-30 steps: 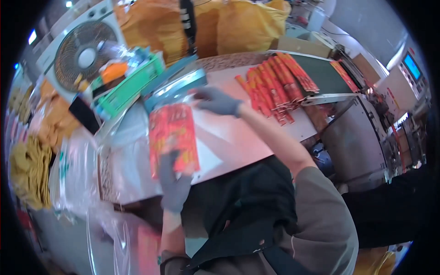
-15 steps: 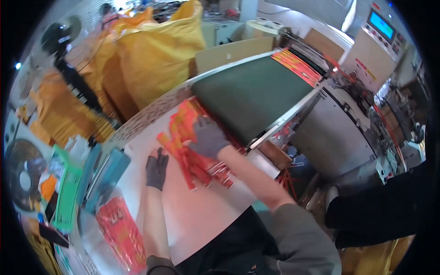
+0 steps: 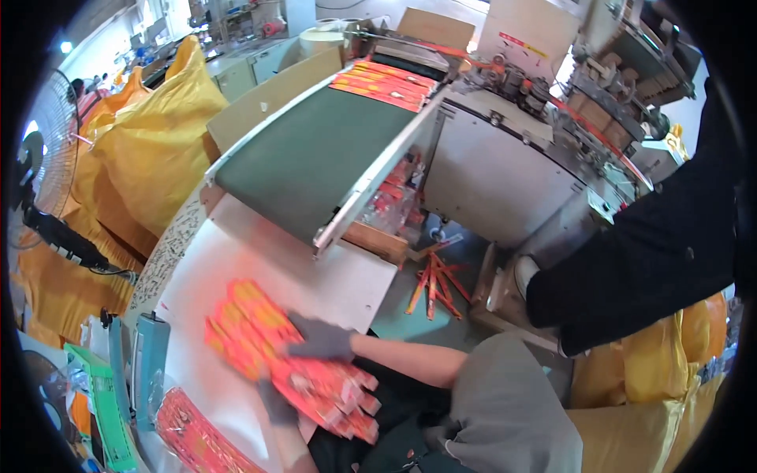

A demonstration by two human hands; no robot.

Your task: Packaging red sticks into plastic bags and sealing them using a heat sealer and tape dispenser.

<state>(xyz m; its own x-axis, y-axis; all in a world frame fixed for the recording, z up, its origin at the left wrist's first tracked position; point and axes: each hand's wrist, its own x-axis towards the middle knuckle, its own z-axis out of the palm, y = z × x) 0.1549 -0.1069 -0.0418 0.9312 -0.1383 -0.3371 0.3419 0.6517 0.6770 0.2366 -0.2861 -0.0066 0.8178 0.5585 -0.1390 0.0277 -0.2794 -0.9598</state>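
Both my hands wear grey gloves that leave the fingertips bare. Between them is a loose bundle of long, narrow red-and-yellow packets, fanned out and slanting down toward my lap. My right hand grips the bundle from its right side, its fingers over the top. On the lower left side my left hand holds the same bundle, partly hidden by it. Bundle and hands are above the near part of the white tabletop. A clear-wrapped red pack lies on the table left of my left hand.
A green conveyor belt slopes down toward the table, with a row of red-and-yellow packets at its far end. A teal sealer-like device and a green holder stand at left. Another person's dark-clothed leg is at right.
The view has swung to the right. The packets, earlier spread on the table by the conveyor's end under my right hand, are now gathered near my body, and my left hand has joined in holding them.
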